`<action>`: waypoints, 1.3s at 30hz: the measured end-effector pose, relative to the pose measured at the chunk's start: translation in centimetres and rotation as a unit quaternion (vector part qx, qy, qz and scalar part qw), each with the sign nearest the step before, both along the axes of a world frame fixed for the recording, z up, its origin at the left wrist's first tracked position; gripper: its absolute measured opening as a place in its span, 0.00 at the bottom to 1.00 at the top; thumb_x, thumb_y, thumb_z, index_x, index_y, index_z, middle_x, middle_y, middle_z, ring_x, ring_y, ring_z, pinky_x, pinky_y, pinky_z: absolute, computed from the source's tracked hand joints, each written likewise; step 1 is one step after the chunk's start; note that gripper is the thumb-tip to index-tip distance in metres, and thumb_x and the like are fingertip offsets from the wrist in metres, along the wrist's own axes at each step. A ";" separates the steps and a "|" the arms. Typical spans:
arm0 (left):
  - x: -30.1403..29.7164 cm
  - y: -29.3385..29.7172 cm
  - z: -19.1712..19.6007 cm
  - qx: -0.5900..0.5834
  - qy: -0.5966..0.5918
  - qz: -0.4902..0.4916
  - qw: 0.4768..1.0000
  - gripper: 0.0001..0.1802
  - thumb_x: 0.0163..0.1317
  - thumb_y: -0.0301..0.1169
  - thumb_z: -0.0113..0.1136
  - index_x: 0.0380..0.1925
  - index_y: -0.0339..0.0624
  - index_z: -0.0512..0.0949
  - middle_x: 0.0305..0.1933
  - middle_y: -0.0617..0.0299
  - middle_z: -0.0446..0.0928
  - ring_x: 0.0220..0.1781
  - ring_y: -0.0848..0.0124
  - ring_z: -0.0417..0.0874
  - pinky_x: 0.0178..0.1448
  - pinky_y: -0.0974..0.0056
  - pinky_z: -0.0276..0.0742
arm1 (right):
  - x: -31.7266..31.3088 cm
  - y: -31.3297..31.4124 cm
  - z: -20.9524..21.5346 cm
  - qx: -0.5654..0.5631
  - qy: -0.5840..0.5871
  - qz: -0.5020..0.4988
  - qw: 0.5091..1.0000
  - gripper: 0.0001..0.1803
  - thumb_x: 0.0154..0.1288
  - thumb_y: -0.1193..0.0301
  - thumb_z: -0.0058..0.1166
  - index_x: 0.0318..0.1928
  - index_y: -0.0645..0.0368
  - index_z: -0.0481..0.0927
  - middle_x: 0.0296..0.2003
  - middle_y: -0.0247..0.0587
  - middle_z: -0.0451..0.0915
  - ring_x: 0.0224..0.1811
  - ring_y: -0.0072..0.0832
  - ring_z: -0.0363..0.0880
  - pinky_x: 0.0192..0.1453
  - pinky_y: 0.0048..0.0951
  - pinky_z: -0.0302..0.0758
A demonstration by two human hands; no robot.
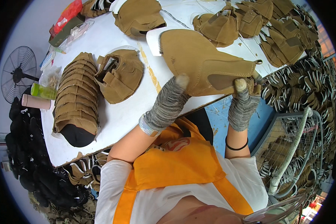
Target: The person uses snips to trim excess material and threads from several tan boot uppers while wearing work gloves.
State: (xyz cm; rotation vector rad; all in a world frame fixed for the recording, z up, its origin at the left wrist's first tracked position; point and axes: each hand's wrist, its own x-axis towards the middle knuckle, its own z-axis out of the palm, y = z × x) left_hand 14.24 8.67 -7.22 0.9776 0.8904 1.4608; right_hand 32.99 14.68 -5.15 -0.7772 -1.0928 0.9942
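You've got one brown upper [194, 52] in both hands, raised over the near edge of the white desk [119, 119]. Left grip [171, 93]: closed on its lower edge near the middle, thumb on the near face, fingers hidden behind. Right grip [245, 102]: pinching the lower edge by the dark side panel [221, 81], thumb in front, other fingers mostly out of sight. Both in grey knit gloves. White strip [154, 42] on the upper points away to your left; loop tab [258, 62] sits at the right end.

On the desk, left of you: a nested row [76, 95] of brown uppers, single upper [125, 80] just beside it. Another upper [138, 16] at the far side, more piled [250, 22] far right. Pink container [36, 101] touches the desk's left side, green container [43, 90] next to it. Fan [18, 72] beyond. Wire basket [287, 149] with more pieces, off your right arm.
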 end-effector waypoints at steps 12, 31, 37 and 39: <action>-2.7 1.6 -2.1 0.029 0.022 0.015 0.999 0.30 0.68 0.47 0.49 0.62 0.40 0.61 0.58 0.58 0.69 0.58 0.70 0.70 0.62 0.65 0.69 | -5.6 -2.7 -1.7 0.367 -0.308 -0.091 0.873 0.36 0.40 0.75 0.74 0.53 0.57 0.71 0.51 0.45 0.73 0.49 0.37 0.74 0.50 0.32 0.76; -3.2 0.5 -2.8 -0.111 -0.453 -0.142 0.873 0.32 0.68 0.51 0.47 0.65 0.47 0.60 0.64 0.60 0.65 0.57 0.67 0.71 0.57 0.64 0.73 | -9.2 -4.1 -1.6 0.426 -0.347 0.081 0.831 0.19 0.46 0.72 0.59 0.43 0.53 0.80 0.46 0.40 0.79 0.36 0.37 0.81 0.35 0.35 0.78; -3.4 -0.3 -0.1 -0.224 -0.303 -0.025 0.926 0.31 0.68 0.52 0.47 0.65 0.47 0.61 0.64 0.60 0.66 0.57 0.67 0.72 0.57 0.64 0.73 | -9.5 -4.5 -2.4 0.421 -0.358 0.081 0.830 0.19 0.47 0.72 0.59 0.44 0.52 0.80 0.47 0.40 0.79 0.37 0.37 0.81 0.37 0.35 0.78; -3.0 -0.5 1.6 -0.265 -0.300 0.013 0.916 0.31 0.68 0.51 0.46 0.65 0.47 0.60 0.66 0.59 0.65 0.59 0.67 0.71 0.59 0.64 0.72 | -9.6 -4.6 -2.4 0.416 -0.356 0.085 0.832 0.20 0.46 0.72 0.59 0.45 0.52 0.80 0.47 0.40 0.79 0.37 0.38 0.81 0.37 0.35 0.78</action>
